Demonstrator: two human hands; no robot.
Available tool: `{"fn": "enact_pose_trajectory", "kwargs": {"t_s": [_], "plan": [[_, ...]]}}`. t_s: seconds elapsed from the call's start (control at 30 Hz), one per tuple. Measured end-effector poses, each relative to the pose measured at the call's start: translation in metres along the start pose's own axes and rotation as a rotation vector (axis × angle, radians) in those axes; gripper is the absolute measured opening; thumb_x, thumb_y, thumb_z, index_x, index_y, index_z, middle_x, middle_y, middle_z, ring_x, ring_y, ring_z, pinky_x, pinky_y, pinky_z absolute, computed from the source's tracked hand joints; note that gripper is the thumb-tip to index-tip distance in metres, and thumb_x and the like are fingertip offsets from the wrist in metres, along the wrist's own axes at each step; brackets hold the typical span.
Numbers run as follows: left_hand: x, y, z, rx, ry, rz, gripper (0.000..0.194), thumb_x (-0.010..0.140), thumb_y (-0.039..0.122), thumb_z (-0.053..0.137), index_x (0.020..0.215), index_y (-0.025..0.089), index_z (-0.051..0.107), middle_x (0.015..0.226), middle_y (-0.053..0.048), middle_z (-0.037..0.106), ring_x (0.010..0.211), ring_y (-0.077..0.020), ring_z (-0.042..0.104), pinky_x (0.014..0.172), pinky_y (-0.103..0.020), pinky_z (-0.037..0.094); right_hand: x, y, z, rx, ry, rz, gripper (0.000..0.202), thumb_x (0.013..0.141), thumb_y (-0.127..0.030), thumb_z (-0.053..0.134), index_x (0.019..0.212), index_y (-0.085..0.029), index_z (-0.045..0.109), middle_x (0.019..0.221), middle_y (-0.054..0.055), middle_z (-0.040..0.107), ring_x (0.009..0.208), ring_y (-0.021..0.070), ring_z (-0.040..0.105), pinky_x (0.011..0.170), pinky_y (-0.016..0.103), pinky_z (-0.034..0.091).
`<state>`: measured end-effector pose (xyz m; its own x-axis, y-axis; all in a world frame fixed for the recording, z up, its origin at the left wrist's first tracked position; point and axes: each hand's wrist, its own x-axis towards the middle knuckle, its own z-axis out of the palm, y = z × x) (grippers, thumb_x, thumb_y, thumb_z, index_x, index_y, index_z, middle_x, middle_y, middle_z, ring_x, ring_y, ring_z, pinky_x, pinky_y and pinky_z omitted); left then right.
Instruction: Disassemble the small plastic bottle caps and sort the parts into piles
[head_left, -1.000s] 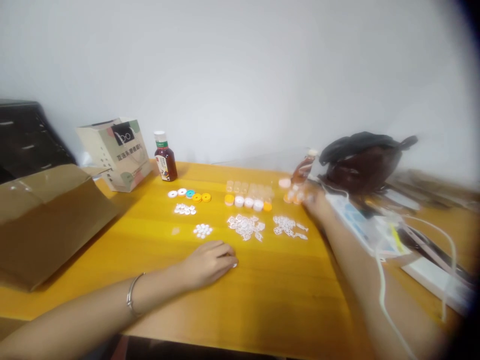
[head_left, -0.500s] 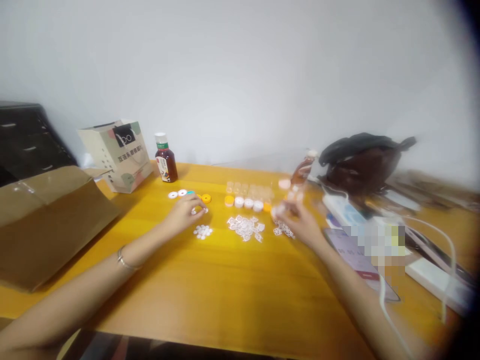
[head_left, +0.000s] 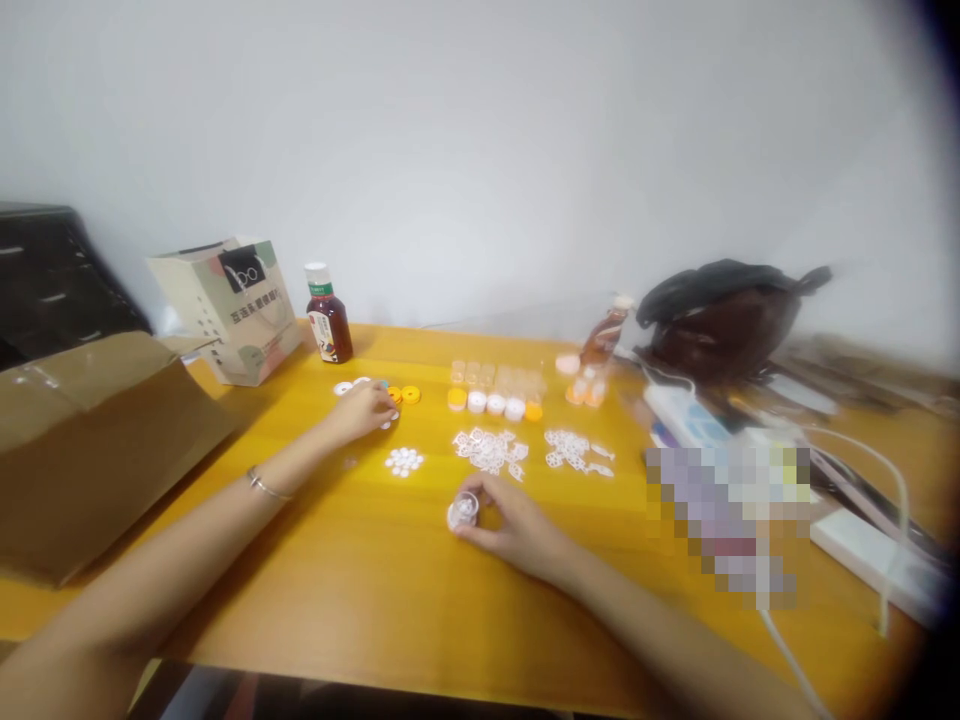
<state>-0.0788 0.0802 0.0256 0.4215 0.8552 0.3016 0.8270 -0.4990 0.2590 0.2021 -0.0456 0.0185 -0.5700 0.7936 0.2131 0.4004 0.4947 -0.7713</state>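
My right hand [head_left: 514, 525] pinches a small clear round container [head_left: 466, 508] between thumb and fingers above the near table. It seems to have white at its base. My left hand [head_left: 364, 412] has its fingers bent together at the row of round caps, beside a yellow cap [head_left: 410, 395]; what its fingertips hold is hidden. White caps [head_left: 343, 389] show behind that hand. Nearer lies a cluster of small white discs [head_left: 405, 461]. Beyond my right hand are two piles of white flat openwork pieces, a left pile [head_left: 487, 452] and a right pile [head_left: 568, 449].
Clear cups [head_left: 487, 376] stand behind a row of white and yellow capped pieces [head_left: 496, 404]. A dark red bottle [head_left: 330, 318], a paper bag [head_left: 251, 315] and a cardboard box [head_left: 105, 450] are leftward. Another bottle [head_left: 602, 338], a dark bag [head_left: 720, 320] and a power strip [head_left: 686, 415] are rightward.
My right hand has come from the right pile toward the near middle of the table, the clear container now plain in its fingers. My left hand has shifted slightly left along the caps.
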Motion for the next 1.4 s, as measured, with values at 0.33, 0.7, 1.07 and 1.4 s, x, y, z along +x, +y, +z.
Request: {"fn": "enact_pose_trajectory", "kwargs": {"t_s": [0.33, 0.7, 1.07, 1.4], "plan": [[-0.003, 0.010, -0.003, -0.011, 0.102, -0.055, 0.025, 0.079, 0.037, 0.052, 0.077, 0.018, 0.069, 0.085, -0.007, 0.060, 0.085, -0.0206, 0.055, 0.080, -0.031, 0.040, 0.000, 0.011, 0.005, 0.031, 0.032, 0.011, 0.020, 0.071, -0.028, 0.067, 0.083, -0.019, 0.054, 0.080, 0.001, 0.060, 0.071, 0.0142, 0.055, 0.067, 0.026, 0.044], [-0.067, 0.120, 0.004, -0.199, -0.243, 0.426, 0.030, 0.072, 0.039, 0.062, 0.093, 0.018, 0.058, 0.082, -0.004, 0.059, 0.074, -0.0174, 0.054, 0.069, -0.028, 0.041, 0.000, 0.016, 0.010, -0.059, 0.113, 0.027, 0.031, 0.063, -0.040, 0.073, 0.075, -0.019, 0.053, 0.069, -0.001, 0.054, 0.063, 0.0125, 0.047, 0.058, 0.025, 0.039], [-0.068, 0.133, 0.039, -0.316, -0.129, 0.168, 0.024, 0.065, 0.029, 0.064, 0.072, 0.018, 0.045, 0.073, 0.001, 0.050, 0.068, -0.0150, 0.047, 0.058, -0.024, 0.034, -0.001, 0.013, 0.010, -0.001, 0.060, 0.109, 0.037, 0.064, -0.043, 0.071, 0.079, -0.021, 0.045, 0.063, -0.005, 0.051, 0.056, 0.0097, 0.043, 0.051, 0.021, 0.034], [-0.067, 0.141, 0.047, -0.249, -0.079, 0.143, 0.026, 0.066, 0.032, 0.062, 0.069, 0.018, 0.040, 0.071, 0.000, 0.050, 0.066, -0.0163, 0.047, 0.057, -0.026, 0.032, -0.002, 0.013, 0.010, -0.280, 0.156, 0.051, 0.048, 0.065, -0.051, 0.065, 0.054, -0.020, 0.030, 0.050, -0.006, 0.037, 0.048, 0.0081, 0.031, 0.045, 0.021, 0.023]]}}
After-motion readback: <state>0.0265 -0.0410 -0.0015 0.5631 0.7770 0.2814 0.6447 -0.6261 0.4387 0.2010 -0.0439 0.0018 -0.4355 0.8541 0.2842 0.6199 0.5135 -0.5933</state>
